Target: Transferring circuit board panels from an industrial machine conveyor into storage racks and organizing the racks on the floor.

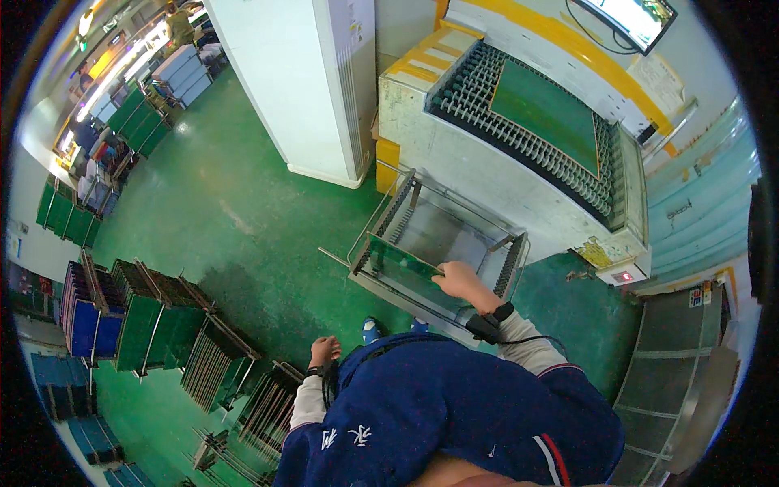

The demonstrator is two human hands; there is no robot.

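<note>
A thin green circuit board panel (406, 265) stands on edge in the near end of a metal slotted rack (381, 286). My right hand (461, 284) grips the panel's top edge near its right end, fingers bent over it. Toothed side rails run along both sides of the rack, and its grey bottom shows behind the panel. My left hand (325, 351) hangs low beside my body, its fingers curled in with nothing visible in them. It is apart from the rack.
Beyond the rack is a roller conveyor machine (519, 122) with a flat green panel (548, 114) on its rollers. A white column (300, 89) stands left of it. Racks of green and blue panels (158, 325) line the left. A person (179, 24) is far off, and a monitor (633, 18) hangs above.
</note>
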